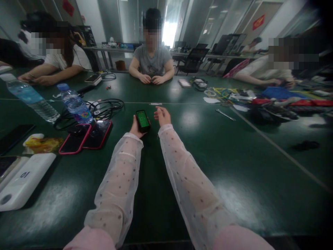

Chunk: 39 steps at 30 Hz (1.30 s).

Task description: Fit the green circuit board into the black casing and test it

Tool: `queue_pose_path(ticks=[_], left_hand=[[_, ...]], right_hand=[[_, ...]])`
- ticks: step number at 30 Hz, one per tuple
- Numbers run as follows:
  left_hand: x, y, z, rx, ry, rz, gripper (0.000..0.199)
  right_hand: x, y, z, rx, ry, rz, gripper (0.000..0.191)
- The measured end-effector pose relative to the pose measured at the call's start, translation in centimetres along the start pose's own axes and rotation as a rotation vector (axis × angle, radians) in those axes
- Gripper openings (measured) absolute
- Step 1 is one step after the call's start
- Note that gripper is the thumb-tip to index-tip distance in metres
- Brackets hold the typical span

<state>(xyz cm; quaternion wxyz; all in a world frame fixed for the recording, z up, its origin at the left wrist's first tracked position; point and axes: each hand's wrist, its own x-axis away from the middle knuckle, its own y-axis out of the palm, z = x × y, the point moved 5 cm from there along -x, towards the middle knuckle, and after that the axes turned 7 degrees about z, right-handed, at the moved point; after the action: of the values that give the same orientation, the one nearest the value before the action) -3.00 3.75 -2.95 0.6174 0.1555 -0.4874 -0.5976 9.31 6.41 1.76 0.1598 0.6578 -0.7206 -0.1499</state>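
My left hand (135,128) is wrapped round a small black rectangular device with a green face (143,119). Its face carries fine light marks; I cannot tell whether it is a lit screen or a circuit board. Just right of the device, my right hand (163,116) hovers with loosely bent fingers apart and nothing visible in them. A small gap separates it from the device. Sheer white sleeves with dark dots cover both forearms. Beneath lies the dark green table (197,152).
Two water bottles (76,104), two pink-edged phones (97,134), black cables (110,107) and a white power bank (28,180) lie to the left. On the right are a wrench-like metal tool (225,115) and a heap of cables and cloth (281,99). Several people sit around the table.
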Motion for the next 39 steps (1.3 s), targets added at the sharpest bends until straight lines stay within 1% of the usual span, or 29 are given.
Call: queue_pose_path(ticks=[2,3,4,6,7,11,13,21,31,39], left_hand=[[0.0,0.0,0.1,0.007,-0.005,-0.001,0.066],[0.0,0.0,0.1,0.009,-0.008,0.001,0.066],[0.0,-0.1,0.1,0.011,-0.011,0.004,0.066],[-0.1,-0.1,0.0,0.015,-0.017,0.007,0.066],[-0.1,-0.2,0.0,0.016,-0.020,0.007,0.066],[-0.1,-0.2,0.0,0.014,-0.028,0.008,0.067],[-0.1,-0.1,0.1,0.012,-0.028,0.017,0.068],[0.2,0.1,0.1,0.009,-0.016,0.025,0.067],[0.5,0.3,0.1,-0.044,-0.021,0.041,0.070],[1.1,0.6,0.1,-0.088,-0.028,0.006,0.073]], right_hand=[[-0.5,-0.9,1.1,-0.062,0.070,0.106,0.011],[-0.5,-1.4,1.8,-0.108,0.117,0.144,0.013],[-0.4,-1.7,2.5,-0.170,0.195,0.150,0.015],[0.0,-2.4,3.7,-0.274,0.331,0.113,0.018],[0.2,-2.9,4.0,-0.293,0.348,0.110,0.022],[0.6,-4.0,4.1,-0.479,0.436,-0.003,0.031],[0.6,-4.1,4.1,-0.506,0.451,-0.018,0.031],[0.3,-3.9,4.5,-0.476,0.441,-0.032,0.029],[0.0,-4.0,4.8,-0.453,0.440,-0.019,0.028],[0.3,-3.8,4.5,-0.442,0.439,-0.004,0.028]])
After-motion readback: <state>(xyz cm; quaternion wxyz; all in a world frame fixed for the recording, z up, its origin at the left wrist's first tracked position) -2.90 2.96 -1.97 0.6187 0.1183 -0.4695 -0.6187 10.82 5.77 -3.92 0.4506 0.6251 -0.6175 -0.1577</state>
